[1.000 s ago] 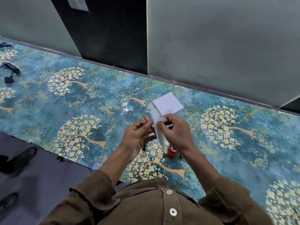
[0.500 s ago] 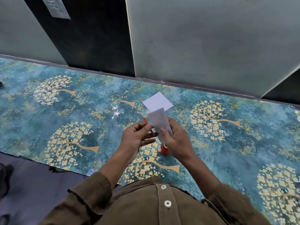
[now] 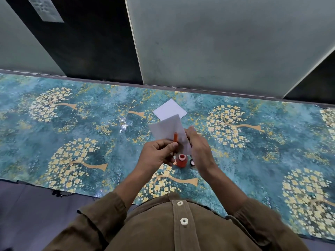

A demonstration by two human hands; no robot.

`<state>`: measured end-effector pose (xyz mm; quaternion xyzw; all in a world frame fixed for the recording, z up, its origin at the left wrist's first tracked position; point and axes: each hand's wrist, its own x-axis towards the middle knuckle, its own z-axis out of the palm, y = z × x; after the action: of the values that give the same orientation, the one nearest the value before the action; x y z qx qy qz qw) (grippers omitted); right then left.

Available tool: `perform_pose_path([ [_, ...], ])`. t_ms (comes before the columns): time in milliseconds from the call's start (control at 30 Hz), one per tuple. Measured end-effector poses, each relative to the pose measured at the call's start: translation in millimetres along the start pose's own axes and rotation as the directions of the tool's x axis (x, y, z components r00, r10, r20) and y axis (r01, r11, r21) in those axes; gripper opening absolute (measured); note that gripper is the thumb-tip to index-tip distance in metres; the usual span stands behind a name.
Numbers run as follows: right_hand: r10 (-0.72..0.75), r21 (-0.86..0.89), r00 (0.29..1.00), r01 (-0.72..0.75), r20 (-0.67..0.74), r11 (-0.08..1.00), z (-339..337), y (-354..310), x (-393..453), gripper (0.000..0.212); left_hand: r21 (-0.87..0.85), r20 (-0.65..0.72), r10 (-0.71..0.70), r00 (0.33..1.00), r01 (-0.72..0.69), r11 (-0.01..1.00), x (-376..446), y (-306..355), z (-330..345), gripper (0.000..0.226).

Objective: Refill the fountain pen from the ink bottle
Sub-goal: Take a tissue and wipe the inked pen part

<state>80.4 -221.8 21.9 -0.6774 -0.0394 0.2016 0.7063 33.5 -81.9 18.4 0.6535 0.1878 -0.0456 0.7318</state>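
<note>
Since half a second ago the paper sheet has swung up and away from the body, now spread flat behind the pen, and the ink bottle that sat half hidden under the hands shows fully between the wrists. The left hand has its fingers curled tight round the orange fountain pen, whose upper end sticks up past the thumb. The right hand pinches the sheet's near edge; its fingers are blurred, so how far they spread cannot be told. The red bottle stands open on the counter, a small cap just to its right. A second white sheet lies flat farther back, near the counter's far edge by the wall panel. Wide patterned surface lies free to either side of the hands.
</note>
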Motion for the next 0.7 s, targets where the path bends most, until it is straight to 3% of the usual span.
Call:
perform_pose_path([
  [100, 0.049, 0.128, 0.999, -0.047, -0.017, 0.991, -5, 4, 2, 0.040, 0.010, 0.050, 0.011, 0.999, -0.012, 1.000, -3, -2, -1, 0.016],
  [200, 0.023, 0.138, 1.000, -0.025, 0.014, 0.990, -3, 9, 0, 0.017, 0.074, 0.040, 0.019, 0.999, -0.022, 0.997, -4, -5, -3, 0.013],
  [300, 0.008, 0.127, 1.000, -0.007, -0.003, 0.992, -2, 9, -1, 0.030, 0.067, -0.018, -0.008, 1.000, 0.009, 0.998, -2, -6, -6, 0.012],
  [367, 0.050, 0.162, 0.999, -0.046, -0.016, 0.986, -1, 7, -1, 0.048, 0.030, -0.055, -0.021, 0.998, 0.023, 0.999, 0, -5, -8, 0.022],
  [433, 0.105, 0.185, 0.994, -0.099, -0.025, 0.978, -1, 5, 0, 0.051, 0.041, -0.058, -0.008, 0.998, 0.011, 0.999, 1, -5, -8, 0.015],
  [467, 0.121, 0.183, 0.992, -0.114, -0.031, 0.977, -1, 6, 0, 0.051, 0.060, -0.050, 0.000, 0.999, 0.003, 0.998, 0, -5, -8, 0.008],
  [600, 0.112, 0.181, 0.992, -0.101, -0.051, 0.978, -3, 9, 1, 0.043, 0.131, -0.023, 0.029, 0.999, -0.025, 0.991, -2, -8, -7, 0.017],
  [700, 0.087, 0.163, 0.996, -0.080, -0.035, 0.983, -4, 9, 0, 0.018, 0.144, -0.010, 0.036, 0.999, -0.035, 0.989, -3, -10, -7, 0.016],
])
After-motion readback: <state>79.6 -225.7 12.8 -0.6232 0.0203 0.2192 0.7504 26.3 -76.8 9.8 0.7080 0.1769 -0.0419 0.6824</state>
